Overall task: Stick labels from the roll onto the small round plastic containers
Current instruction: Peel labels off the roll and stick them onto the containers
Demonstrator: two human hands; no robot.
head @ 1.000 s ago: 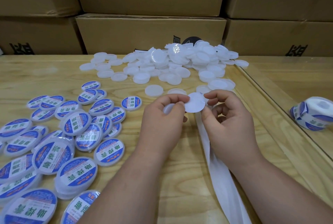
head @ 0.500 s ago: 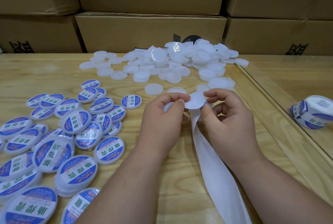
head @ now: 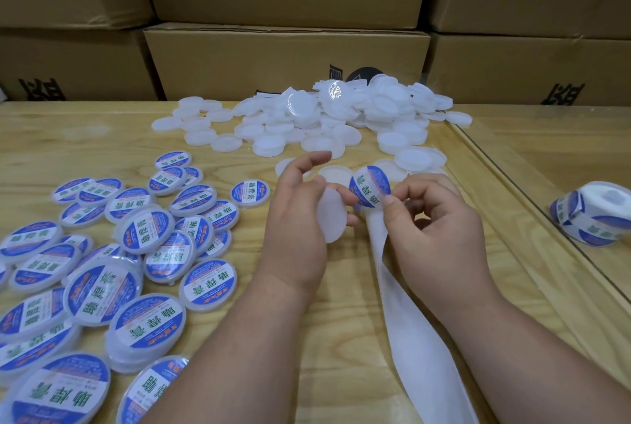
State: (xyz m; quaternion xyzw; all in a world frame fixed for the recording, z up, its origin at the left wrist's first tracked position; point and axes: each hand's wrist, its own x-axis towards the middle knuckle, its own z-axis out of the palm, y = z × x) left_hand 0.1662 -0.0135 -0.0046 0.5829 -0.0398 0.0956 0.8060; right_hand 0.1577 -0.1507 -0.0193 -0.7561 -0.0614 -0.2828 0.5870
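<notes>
Wooden table (head: 239,338), label (head: 370,190) now peeled face-up, right hand (head: 433,229) pinching it

The person's left hand (head: 296,219) is covering most of the plain white round plastic container (head: 330,219), so how the fingers are lying on it cannot be told. The right hand (head: 435,222) is hiding the lower edge of the blue-and-white round label (head: 369,190) and the top of the white backing strip (head: 420,331), which is running off the bottom edge. The labelled round containers (head: 102,270) are being cut off at the left and bottom edges. The small print on their labels is too fine to read.
</notes>
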